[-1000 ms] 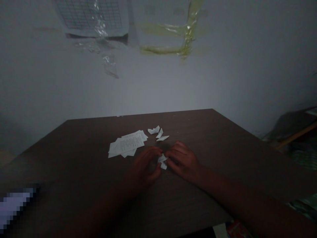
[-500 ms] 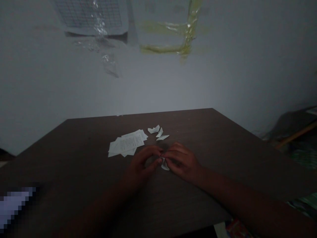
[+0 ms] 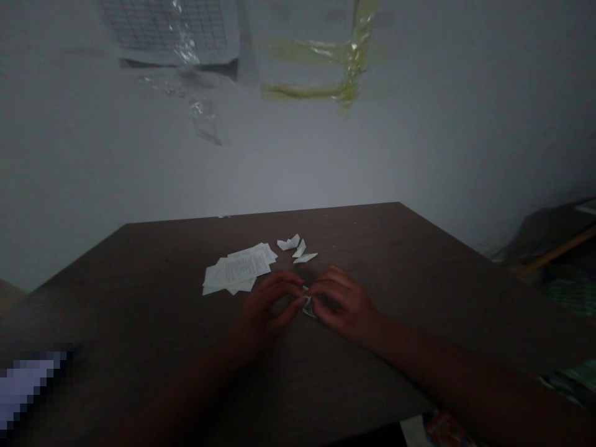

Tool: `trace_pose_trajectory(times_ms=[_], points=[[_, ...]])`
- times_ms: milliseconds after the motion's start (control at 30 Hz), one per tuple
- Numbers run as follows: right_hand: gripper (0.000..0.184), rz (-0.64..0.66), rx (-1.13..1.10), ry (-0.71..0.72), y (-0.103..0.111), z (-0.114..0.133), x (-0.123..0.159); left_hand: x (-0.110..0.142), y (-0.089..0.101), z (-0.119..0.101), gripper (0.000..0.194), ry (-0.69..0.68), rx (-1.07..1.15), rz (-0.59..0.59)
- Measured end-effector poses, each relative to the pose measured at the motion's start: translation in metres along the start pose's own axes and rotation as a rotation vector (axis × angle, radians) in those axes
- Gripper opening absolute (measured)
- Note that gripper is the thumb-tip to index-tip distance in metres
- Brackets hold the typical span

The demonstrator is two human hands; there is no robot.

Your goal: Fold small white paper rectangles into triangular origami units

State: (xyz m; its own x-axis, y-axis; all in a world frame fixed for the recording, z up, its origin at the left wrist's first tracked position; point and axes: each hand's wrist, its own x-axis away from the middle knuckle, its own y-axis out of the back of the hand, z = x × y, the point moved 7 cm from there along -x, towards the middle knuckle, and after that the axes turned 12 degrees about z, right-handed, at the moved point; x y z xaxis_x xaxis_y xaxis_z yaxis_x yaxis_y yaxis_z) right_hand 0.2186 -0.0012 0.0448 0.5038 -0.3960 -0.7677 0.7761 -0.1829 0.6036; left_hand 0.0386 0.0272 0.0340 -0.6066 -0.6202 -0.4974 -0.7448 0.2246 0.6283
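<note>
Both hands meet at the middle of a dark wooden table (image 3: 419, 261). My left hand (image 3: 267, 307) and my right hand (image 3: 342, 301) pinch a small folded piece of white paper (image 3: 308, 305) between their fingertips, low over the tabletop; most of the piece is hidden by the fingers. Just beyond the left hand lies a loose stack of printed paper slips (image 3: 237, 273). Three small folded paper pieces (image 3: 298, 249) lie beyond the hands, to the right of the stack.
A grey wall rises behind the table, with a gridded sheet (image 3: 167, 31) and yellowed tape strips (image 3: 326, 62) stuck on it. A blurred pale patch (image 3: 25, 385) sits at the near left edge. Dim clutter (image 3: 554, 248) stands to the right of the table.
The fingers of both hands have closed in over the small paper piece, so less of it shows. The hands have stayed in the same spot.
</note>
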Motion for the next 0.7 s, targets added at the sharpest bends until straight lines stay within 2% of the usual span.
trace_pose_trajectory(times_ms=[200,400,500,700], points=[[0.014,-0.001,0.059,0.044,-0.001,0.004,0.000,-0.001,0.000,-0.008,0.008,-0.062,0.014,0.014],[0.022,0.001,0.050,0.073,0.000,0.008,-0.002,-0.001,0.000,-0.009,0.006,-0.054,0.065,0.017],[0.027,0.001,-0.009,0.057,0.001,0.007,-0.002,0.001,-0.002,-0.006,0.004,-0.034,0.090,0.027],[0.018,0.046,-0.158,-0.038,-0.002,-0.002,0.000,0.000,-0.006,0.000,0.006,0.028,0.186,0.070]])
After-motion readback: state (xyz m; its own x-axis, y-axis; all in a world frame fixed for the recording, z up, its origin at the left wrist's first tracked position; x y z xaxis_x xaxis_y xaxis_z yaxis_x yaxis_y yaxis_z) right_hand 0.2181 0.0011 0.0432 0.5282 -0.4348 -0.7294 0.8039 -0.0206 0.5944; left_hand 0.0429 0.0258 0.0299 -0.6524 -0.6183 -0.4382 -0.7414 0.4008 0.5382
